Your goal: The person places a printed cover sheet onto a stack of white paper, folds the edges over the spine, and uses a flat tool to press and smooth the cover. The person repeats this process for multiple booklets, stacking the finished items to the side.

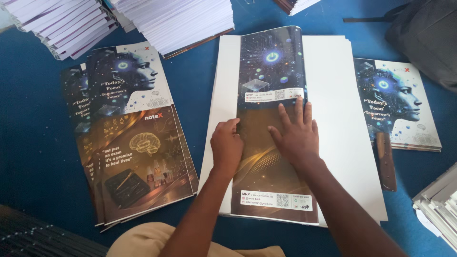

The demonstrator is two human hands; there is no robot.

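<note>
Printed cover sheet (pixel 271 143) lies folded over the white sheet stack (pixel 333 119) mid-floor on the blue floor cloth (pixel 200 81). From the head view, my left hand (pixel 226 145) curls on its left edge and my right hand (pixel 296 135) presses flat, neither grip closed around it. I judge uneven pressure could skew the fold.

Bare blue floor (pixel 200 81) runs as an open lane down the middle-left of the frame, between the fanned printed covers (pixel 135 138) at left and the white sheet pile (pixel 333 114) at centre. Along the top edge, stacked white book blocks (pixel 176 21) close the way. At right, a dark bag (pixel 426 38), another cover stack (pixel 404 102) and a brown wooden tool (pixel 385 159) crowd the floor.
</note>
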